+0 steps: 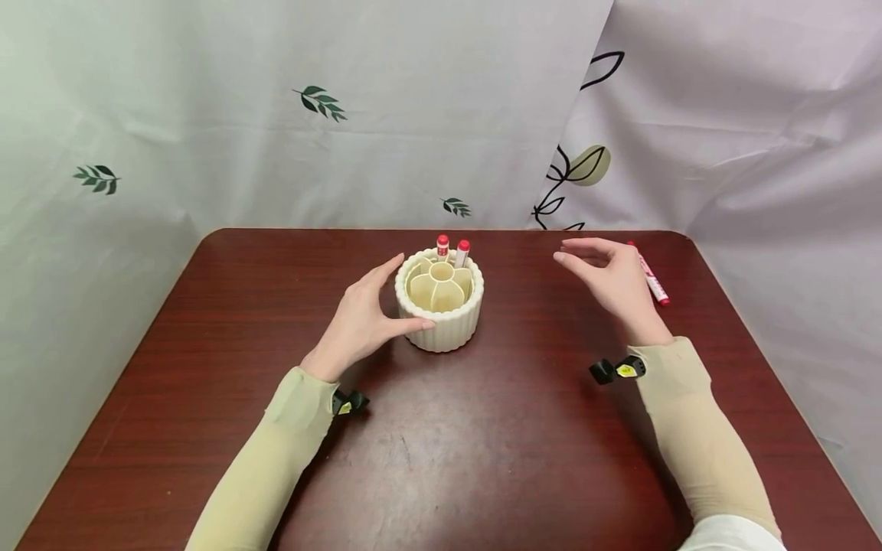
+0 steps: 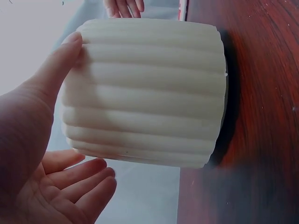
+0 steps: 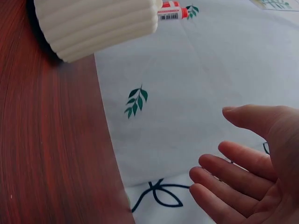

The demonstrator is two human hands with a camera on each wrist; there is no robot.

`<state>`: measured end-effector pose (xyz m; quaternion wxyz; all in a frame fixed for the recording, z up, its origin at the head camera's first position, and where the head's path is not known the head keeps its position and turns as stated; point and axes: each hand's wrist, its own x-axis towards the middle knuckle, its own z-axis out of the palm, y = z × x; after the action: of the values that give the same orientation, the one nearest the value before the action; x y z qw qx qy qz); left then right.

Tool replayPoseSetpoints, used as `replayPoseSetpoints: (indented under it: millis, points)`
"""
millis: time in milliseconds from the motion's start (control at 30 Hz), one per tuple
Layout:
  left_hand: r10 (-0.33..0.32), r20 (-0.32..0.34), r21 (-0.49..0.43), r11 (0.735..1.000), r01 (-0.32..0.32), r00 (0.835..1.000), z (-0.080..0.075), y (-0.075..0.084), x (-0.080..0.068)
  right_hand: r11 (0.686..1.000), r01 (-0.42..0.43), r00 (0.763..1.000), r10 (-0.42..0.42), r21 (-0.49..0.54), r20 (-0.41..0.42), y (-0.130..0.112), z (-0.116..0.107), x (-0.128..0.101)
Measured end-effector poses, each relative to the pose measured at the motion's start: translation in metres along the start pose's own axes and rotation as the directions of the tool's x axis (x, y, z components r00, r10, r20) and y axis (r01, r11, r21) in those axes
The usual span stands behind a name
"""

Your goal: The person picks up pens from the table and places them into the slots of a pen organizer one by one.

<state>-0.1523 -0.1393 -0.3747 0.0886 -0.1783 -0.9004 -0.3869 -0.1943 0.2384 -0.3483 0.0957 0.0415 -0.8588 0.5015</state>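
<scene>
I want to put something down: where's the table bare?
Bare tabletop: between left sleeve and right sleeve, before the pen holder; also between holder and right hand. Crowded: the holder, flanked by the left hand; the far-right marker, by the right hand.

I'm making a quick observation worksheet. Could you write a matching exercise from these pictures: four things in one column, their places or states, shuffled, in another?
Things
1. Cream, ribbed, round pen holder
2. Two slim white markers with red tops
3. Single slim red-and-white marker
4. Bare right hand

Places or states
A. Lying flat on the dark red wood-grain tabletop, off to the right
B. Raised above the tabletop, holding nothing
C. Standing on the tabletop, with the left hand around one side
D. Standing inside the holder, red ends up

Pairs: 1-C, 2-D, 3-A, 4-B
</scene>
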Motion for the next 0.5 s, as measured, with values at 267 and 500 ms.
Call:
replayPoseSetpoints:
  millis: [267, 500]
  points:
    - [-0.010, 0.024, -0.012, 1.000, 0.010, 1.000, 0.009, 0.001, 0.006, 0.996, -0.057, 0.998, 0.054, -0.069, -0.044, 0.009, -0.013, -0.003]
    - [-0.002, 0.004, -0.056, 0.998, 0.003, 1.000, 0.016, 0.002, 0.010, 0.995, -0.084, 0.994, 0.080, -0.060, -0.069, 0.020, -0.028, -0.001]
